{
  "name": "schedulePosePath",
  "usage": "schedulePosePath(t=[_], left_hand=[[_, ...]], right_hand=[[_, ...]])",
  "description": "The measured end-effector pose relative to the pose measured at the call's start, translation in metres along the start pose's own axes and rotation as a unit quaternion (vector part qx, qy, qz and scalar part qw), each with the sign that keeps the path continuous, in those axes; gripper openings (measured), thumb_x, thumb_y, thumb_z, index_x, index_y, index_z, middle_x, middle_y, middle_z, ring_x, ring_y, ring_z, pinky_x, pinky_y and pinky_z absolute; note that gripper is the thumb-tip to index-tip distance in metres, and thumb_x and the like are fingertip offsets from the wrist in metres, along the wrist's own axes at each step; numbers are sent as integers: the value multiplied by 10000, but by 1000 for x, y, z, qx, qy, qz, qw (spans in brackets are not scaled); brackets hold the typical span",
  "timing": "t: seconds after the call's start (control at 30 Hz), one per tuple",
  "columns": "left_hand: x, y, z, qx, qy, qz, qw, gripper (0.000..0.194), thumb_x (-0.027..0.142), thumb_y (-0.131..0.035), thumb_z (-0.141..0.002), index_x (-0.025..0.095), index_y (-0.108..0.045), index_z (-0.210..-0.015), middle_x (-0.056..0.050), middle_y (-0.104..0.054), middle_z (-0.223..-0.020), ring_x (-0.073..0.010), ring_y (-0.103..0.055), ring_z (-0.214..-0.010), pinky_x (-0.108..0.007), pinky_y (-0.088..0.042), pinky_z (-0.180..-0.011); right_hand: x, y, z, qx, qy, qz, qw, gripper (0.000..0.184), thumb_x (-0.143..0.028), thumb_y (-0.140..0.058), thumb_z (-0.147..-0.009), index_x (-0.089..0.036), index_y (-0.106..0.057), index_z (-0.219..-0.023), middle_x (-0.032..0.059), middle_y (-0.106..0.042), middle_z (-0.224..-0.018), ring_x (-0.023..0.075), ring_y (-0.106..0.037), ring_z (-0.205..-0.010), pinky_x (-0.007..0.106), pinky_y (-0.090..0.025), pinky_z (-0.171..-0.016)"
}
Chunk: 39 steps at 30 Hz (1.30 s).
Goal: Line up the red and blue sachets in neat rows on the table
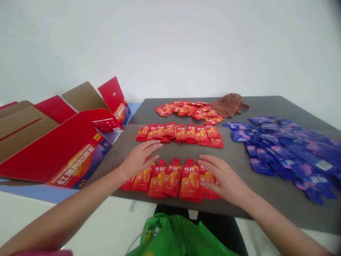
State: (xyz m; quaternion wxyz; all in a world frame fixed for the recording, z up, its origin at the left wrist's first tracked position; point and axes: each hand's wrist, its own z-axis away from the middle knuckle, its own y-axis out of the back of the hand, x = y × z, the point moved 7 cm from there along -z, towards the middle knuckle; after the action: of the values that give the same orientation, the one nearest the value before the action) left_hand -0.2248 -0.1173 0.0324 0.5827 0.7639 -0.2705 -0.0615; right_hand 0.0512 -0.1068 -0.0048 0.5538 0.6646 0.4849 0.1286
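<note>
Both my hands are over a near row of red-and-orange juice sachets (170,181) with Chinese print, lined up at the table's front edge. My left hand (140,159) lies flat, its fingertips pointing right, at the row's left end and holding nothing I can see. My right hand (221,179) rests with its fingers on the sachets at the right end, gripping none. Beyond them is a second row of the same red sachets (179,135). A loose heap of red sachets (189,111) lies farther back.
Many blue-purple sachets (287,153) are spread over the right of the grey table (282,193). A brown cloth (230,105) lies at the back. Flattened red-and-brown cartons (53,142) lie to the left. A green bag (181,238) sits below the front edge.
</note>
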Motion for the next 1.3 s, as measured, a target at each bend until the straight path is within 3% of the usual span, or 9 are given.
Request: schedulePosePath(t=[0.13,0.23,0.3,0.5,0.7,0.83,0.97,1.13,1.3], left_hand=[[-18,-1,86,-52,23,-21,998,498,459,-500,-938,308,-467,-1412,-80,-471,-1466,-271,-421,-1355,-492,-322,-1144],[-19,-23,119,-110,34,-20,993,652,557,-618,-836,308,-472,-1420,-96,-374,-1539,-350,-275,-1431,-554,-304,-1133],[-18,-36,126,-135,50,-31,989,621,525,-631,-838,329,-488,-1409,-89,-384,-1536,-369,-255,-1436,-601,-298,-1114],[-28,-48,105,-119,80,-45,989,524,450,-549,-917,333,-465,-1422,-75,-400,-1530,-307,-288,-1432,-608,-235,-1139],[-46,-54,72,-104,75,-43,991,476,435,-496,-948,290,-496,-1402,-71,-391,-1535,-281,-296,-1427,-544,-266,-1150],[-48,-52,69,-101,71,-48,991,491,444,-491,-947,271,-489,-1406,-85,-376,-1542,-289,-280,-1435,-548,-243,-1159],[-33,-46,78,-91,45,-40,994,555,498,-490,-933,255,-454,-1431,-113,-339,-1557,-304,-239,-1452,-576,-196,-1163],[3,-57,82,-123,-14,-17,992,802,644,-609,-796,259,-401,-1469,-128,-326,-1562,-356,-212,-1456,-618,-162,-1155],[20,-64,70,-149,-26,-11,988,579,532,-557,-888,291,-486,-1409,-87,-411,-1522,-310,-293,-1434,-576,-198,-1162]], right_hand=[[-66,-39,2,-44,35,2,998,548,-399,-652,-854,-299,-521,-1376,103,-492,-1449,339,-407,-1352,578,-385,-1078],[-93,-72,-10,-81,65,15,995,613,-495,-681,-813,-313,-525,-1378,114,-447,-1487,394,-372,-1361,634,-357,-1067],[-100,-89,-18,-99,79,30,992,605,-519,-676,-811,-326,-533,-1367,103,-430,-1502,410,-383,-1346,644,-340,-1069],[-85,-108,-45,-108,86,72,988,412,-363,-588,-910,-326,-566,-1319,62,-508,-1447,370,-436,-1299,619,-352,-1058],[-56,-112,-78,-103,80,97,987,394,-375,-561,-923,-320,-580,-1313,51,-515,-1444,385,-431,-1299,610,-358,-1048],[-49,-105,-87,-106,84,91,987,408,-362,-574,-919,-310,-575,-1324,54,-518,-1442,360,-421,-1324,599,-330,-1081],[-55,-79,-69,-84,67,64,992,493,-403,-614,-889,-292,-534,-1363,68,-490,-1464,332,-383,-1367,599,-286,-1121],[-66,-63,-16,-87,33,65,994,701,-504,-723,-770,-318,-489,-1404,89,-375,-1539,383,-319,-1404,660,-278,-1104],[-60,-77,6,-106,35,72,991,593,-457,-717,-793,-338,-552,-1350,106,-400,-1522,380,-366,-1382,649,-334,-1079]])
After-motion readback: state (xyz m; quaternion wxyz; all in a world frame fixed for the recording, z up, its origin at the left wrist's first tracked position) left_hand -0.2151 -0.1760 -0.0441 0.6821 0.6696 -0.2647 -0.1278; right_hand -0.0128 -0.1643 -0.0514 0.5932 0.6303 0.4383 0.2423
